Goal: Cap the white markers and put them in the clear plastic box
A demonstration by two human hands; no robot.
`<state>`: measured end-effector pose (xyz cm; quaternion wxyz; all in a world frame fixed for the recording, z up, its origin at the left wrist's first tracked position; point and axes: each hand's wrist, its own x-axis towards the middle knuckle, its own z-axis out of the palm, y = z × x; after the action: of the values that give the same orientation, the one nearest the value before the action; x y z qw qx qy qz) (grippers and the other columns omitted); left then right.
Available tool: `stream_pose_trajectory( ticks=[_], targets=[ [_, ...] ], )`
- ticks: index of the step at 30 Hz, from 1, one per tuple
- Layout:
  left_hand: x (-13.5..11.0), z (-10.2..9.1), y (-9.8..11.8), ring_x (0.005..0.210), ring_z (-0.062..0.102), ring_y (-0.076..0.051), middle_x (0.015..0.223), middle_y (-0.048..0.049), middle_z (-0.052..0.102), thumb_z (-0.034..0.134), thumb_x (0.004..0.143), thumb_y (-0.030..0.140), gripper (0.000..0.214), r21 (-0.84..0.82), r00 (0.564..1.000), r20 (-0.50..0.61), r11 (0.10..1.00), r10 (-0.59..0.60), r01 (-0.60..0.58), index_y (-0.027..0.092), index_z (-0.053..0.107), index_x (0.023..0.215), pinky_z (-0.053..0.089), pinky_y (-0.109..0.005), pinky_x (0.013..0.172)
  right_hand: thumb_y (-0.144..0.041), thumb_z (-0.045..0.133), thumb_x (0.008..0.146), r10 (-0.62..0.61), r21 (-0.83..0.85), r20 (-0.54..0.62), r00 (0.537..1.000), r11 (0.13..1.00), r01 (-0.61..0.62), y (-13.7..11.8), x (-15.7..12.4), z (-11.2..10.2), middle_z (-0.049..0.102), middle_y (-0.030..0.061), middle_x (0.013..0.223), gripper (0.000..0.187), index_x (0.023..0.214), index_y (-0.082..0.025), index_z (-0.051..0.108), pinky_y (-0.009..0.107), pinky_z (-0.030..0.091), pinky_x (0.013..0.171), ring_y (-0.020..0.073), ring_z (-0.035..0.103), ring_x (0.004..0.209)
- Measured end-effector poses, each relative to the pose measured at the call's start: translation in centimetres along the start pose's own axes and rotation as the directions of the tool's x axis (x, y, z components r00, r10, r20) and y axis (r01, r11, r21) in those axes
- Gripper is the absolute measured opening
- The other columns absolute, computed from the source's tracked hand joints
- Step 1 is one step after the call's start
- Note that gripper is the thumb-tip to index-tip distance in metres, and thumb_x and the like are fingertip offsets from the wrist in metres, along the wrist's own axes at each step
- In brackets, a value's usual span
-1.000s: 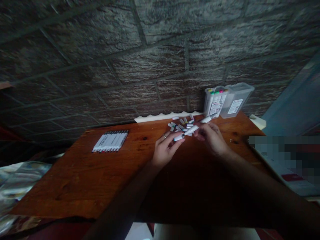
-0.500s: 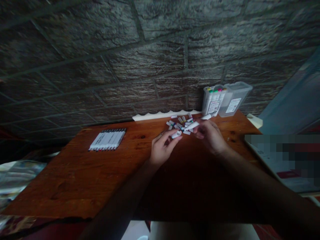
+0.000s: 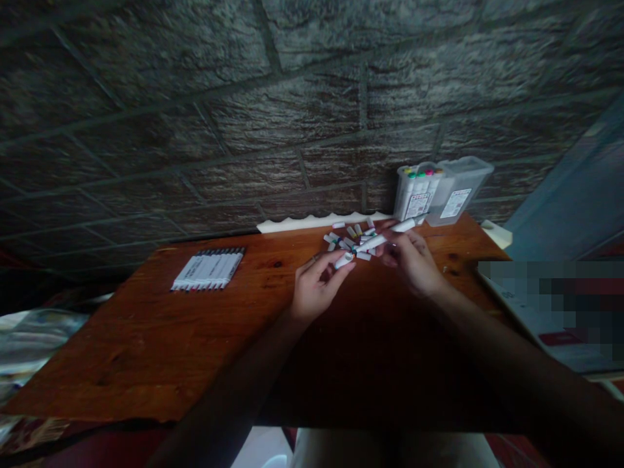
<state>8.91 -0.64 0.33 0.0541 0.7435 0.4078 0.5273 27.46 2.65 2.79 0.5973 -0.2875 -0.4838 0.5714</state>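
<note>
My left hand (image 3: pixel 316 286) pinches a white marker cap (image 3: pixel 344 260) between thumb and fingers, its open end turned toward the marker. My right hand (image 3: pixel 412 257) is closed around a white marker (image 3: pixel 373 242); its dark near end lies beside the cap, and the other end sticks out up and to the right past my fingers. Whether the near tip touches the cap is too small to tell. Behind the hands, several loose white caps (image 3: pixel 358 230) with coloured marks lie in a pile on the table, partly hidden by the marker and fingers.
A row of white markers (image 3: pixel 208 270) lies side by side on the wooden table (image 3: pixel 146 338) at left. By the wall stand a clear case of markers (image 3: pixel 415 195) and an open clear box (image 3: pixel 461 195). A white wavy-edged strip (image 3: pixel 322 222) runs along the table's back edge.
The marker in my right hand has shifted slightly, and my right fingers have moved a little along it. My left hand with the cap stays nearly where it was.
</note>
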Motion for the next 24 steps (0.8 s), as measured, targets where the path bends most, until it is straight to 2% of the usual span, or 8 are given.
stream_pose_trajectory(
  ticks=[6, 10, 13, 19, 24],
  targets=[
    [0.02, 0.09, -0.10, 0.059, 0.059, -0.008, 0.082, -0.0031, 0.072, 0.068, 0.083, 0.028, 0.022, -0.004, 1.000, -0.004, 1.000, 0.006, -0.006, 0.018, 0.069, 0.103, 0.050, -0.020, 0.060, -0.040, 0.065, 0.079, 0.018, -0.070, -0.003, 1.000, 0.997, -0.018, -0.06, -0.07, 0.28, 0.056, -0.0042, 0.056, 0.019, 0.079, -0.022, 0.060, 0.023, 0.023, 0.042, 0.0075, 0.035, 0.044],
    [0.10, 0.06, 0.19, 0.061, 0.060, -0.009, 0.086, -0.0037, 0.073, 0.066, 0.084, 0.027, 0.021, -0.009, 1.000, -0.011, 1.000, -0.013, 0.013, 0.018, 0.069, 0.103, 0.051, -0.020, 0.061, -0.042, 0.067, 0.077, -0.006, -0.108, -0.082, 0.997, 0.994, -0.003, 0.05, 0.32, -0.22, 0.057, -0.0049, 0.058, 0.021, 0.084, -0.023, 0.060, 0.023, 0.026, 0.044, 0.0079, 0.038, 0.046],
    [0.09, 0.05, 0.21, 0.061, 0.061, -0.009, 0.087, -0.0040, 0.074, 0.066, 0.084, 0.029, 0.022, -0.011, 1.000, 0.007, 1.000, -0.018, 0.018, 0.018, 0.069, 0.103, 0.051, -0.021, 0.062, -0.042, 0.066, 0.077, -0.004, -0.077, -0.105, 0.994, 0.997, -0.004, 0.07, 0.60, -0.62, 0.056, -0.0052, 0.059, 0.021, 0.084, -0.023, 0.059, 0.023, 0.025, 0.043, 0.0079, 0.037, 0.045],
    [0.02, 0.09, -0.10, 0.060, 0.060, -0.009, 0.084, -0.0028, 0.073, 0.067, 0.084, 0.027, 0.021, -0.002, 0.999, 0.022, 1.000, -0.027, 0.027, 0.019, 0.069, 0.103, 0.050, -0.021, 0.061, -0.040, 0.065, 0.077, 0.018, -0.001, -0.041, 0.999, 1.000, -0.018, -0.10, 0.25, -0.18, 0.052, -0.0055, 0.056, 0.019, 0.083, -0.023, 0.058, 0.024, 0.021, 0.042, 0.0079, 0.033, 0.044],
    [-0.16, 0.19, -0.31, 0.060, 0.060, -0.009, 0.085, -0.0029, 0.072, 0.065, 0.085, 0.030, 0.023, -0.010, 0.999, 0.046, 1.000, -0.025, 0.026, 0.019, 0.068, 0.105, 0.050, -0.021, 0.060, -0.040, 0.065, 0.078, 0.027, -0.019, 0.007, 1.000, 0.999, -0.027, -0.15, -0.03, 0.24, 0.053, -0.0046, 0.056, 0.020, 0.078, -0.022, 0.059, 0.023, 0.022, 0.042, 0.0078, 0.035, 0.045]
  ],
)
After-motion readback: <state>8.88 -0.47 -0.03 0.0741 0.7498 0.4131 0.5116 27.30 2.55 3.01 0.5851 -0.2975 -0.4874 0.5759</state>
